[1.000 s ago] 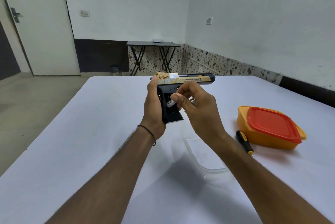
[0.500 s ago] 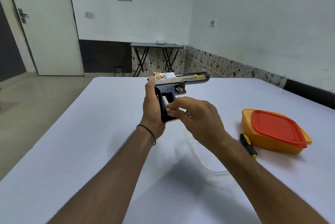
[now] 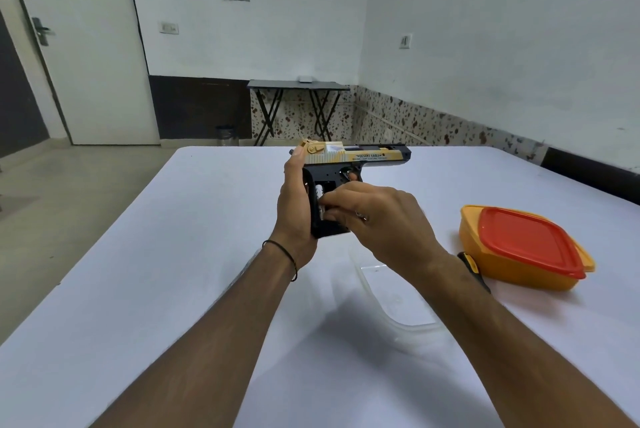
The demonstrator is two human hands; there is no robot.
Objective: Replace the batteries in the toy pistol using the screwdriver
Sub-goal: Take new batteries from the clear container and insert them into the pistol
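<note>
Toy pistol (image 3: 349,159) is up off the white table (image 3: 173,254), to the left of the yellow container (image 3: 502,271) and farther from us than it, with its muzzle turned toward the container's side. Our left hand (image 3: 294,205) is wrapped round the back of the black grip and carries the whole toy. Our right hand (image 3: 377,219) has its fingers (image 3: 332,199) curled in at the open compartment in the grip's side, and as far as we can see they pinch a white battery (image 3: 319,192) that sits in the slot.

We judge the pistol to be hollow moulded plastic: light, stiff and fairly smooth. One hand on the grip should be enough, and the grip is the right place, since it leaves the compartment facing us. We would keep off the gold slide and the trigger, which look like thinner moving parts.

The battery is a small smooth cylinder and likely to slip. Fingertips at its middle should seat it best, with a firm push against any spring contact.

The screwdriver (image 3: 468,263), black and yellow in the handle, lies just beside the container's left wall, partly hidden by our right forearm. A clear plastic lid (image 3: 398,303) lies on the table left of the container and nearer to us.
</note>
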